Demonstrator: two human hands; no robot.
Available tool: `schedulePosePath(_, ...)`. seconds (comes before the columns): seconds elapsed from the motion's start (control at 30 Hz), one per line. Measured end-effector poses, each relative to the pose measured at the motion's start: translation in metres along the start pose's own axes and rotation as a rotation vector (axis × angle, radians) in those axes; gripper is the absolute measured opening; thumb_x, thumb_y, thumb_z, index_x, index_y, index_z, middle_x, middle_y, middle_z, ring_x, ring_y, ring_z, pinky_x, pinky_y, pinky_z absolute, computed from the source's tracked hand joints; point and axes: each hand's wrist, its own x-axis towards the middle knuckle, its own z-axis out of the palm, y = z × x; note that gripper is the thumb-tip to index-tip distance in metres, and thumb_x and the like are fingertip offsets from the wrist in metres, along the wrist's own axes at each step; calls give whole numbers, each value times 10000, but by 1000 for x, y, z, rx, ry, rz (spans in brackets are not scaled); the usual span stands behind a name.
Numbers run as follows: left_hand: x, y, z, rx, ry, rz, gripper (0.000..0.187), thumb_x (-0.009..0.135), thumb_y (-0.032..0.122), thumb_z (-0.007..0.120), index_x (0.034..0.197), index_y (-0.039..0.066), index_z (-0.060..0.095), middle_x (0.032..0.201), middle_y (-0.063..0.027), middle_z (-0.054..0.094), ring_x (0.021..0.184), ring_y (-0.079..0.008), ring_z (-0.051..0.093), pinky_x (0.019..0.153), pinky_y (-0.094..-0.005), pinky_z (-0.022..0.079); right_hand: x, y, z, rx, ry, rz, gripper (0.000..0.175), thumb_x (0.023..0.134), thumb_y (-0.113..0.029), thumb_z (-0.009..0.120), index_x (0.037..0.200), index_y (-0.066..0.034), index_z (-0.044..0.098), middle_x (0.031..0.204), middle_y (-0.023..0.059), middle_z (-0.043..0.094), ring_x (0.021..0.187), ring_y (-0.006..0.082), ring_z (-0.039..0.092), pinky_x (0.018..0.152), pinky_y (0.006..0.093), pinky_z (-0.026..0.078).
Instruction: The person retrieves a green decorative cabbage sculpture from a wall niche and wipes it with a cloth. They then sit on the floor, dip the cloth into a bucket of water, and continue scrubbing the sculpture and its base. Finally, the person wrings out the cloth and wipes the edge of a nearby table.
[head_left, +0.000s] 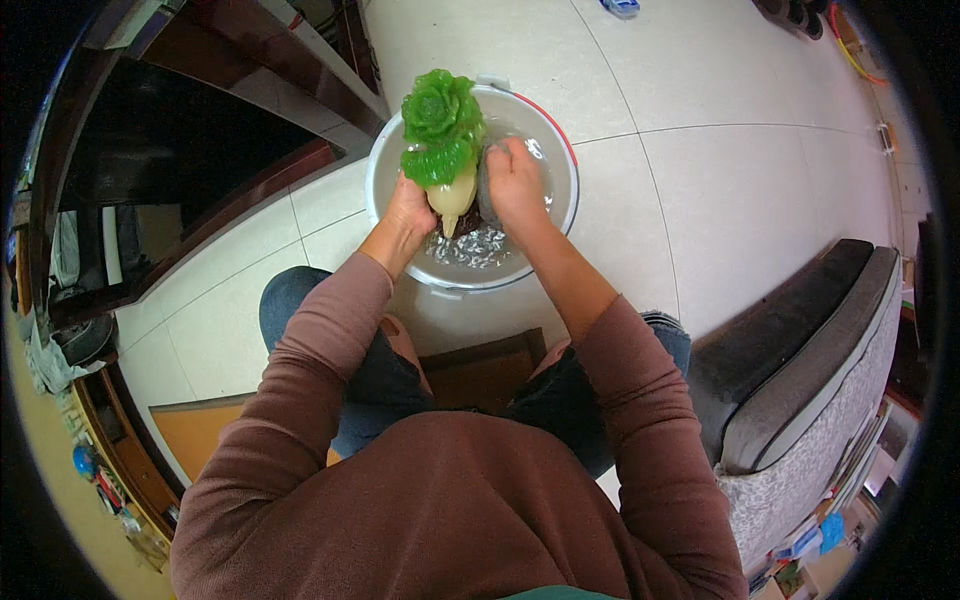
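A glossy cabbage-shaped ornament (444, 135), with green leaves above and a cream-coloured lower part, is held over a light grey bucket (379, 217) that contains water. Its dark brown base shows below the cream part. My left hand (409, 208) grips the ornament at its lower left, with the fingertips hidden behind it. On the other side, my right hand (514, 180) is closed on a grey cloth (487, 191), which lies against the ornament's right side. Ripples and glints show on the water below the base.
The bucket stands on a pale tiled floor (720, 187). Dark glossy furniture (217, 217) rises at the left. At the right is a grey cushioned seat (810, 352). A blue item (621, 7) lies on the floor at the top. My knees flank the bucket's near side.
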Motion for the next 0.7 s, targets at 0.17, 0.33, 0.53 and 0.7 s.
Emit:
schedulePosePath(0.17, 11, 0, -3, -74, -16, -21, 376, 886, 365, 553, 1140, 91, 585, 1109, -79, 619, 997, -223, 600, 880, -396, 492, -17, -7, -1, -60, -7, -128, 204, 841, -165, 546, 971, -12, 507, 837, 259, 599, 791, 427, 591, 715, 473, 459)
schedulePosePath(0.33, 3, 2, -1, -67, -51, -35, 335, 862, 288, 612, 1119, 74, 586, 1070, -89, 624, 962, -223, 605, 868, -381, 501, -36, -5, -10, -166, -49, -222, 233, 840, -160, 549, 988, 11, 494, 938, 266, 589, 866, 443, 571, 750, 489, 453)
schedulePosePath(0.53, 30, 19, -31, -574, -462, -169, 274, 851, 168, 626, 1090, 41, 584, 1050, -112, 615, 967, -225, 584, 899, -341, 478, -32, 26, -15, -351, -143, -176, 266, 850, -182, 561, 1033, 0, 500, 961, 276, 568, 896, 455, 564, 781, 500, 459)
schedulePosePath(0.7, 26, 32, -25, -803, -603, -407, 260, 847, 141, 629, 1078, 31, 581, 1043, -118, 608, 974, -220, 572, 919, -314, 464, -8, 40, -14, -543, -284, -37, 372, 855, -185, 579, 1174, -29, 468, 1066, 279, 538, 953, 468, 541, 839, 490, 456)
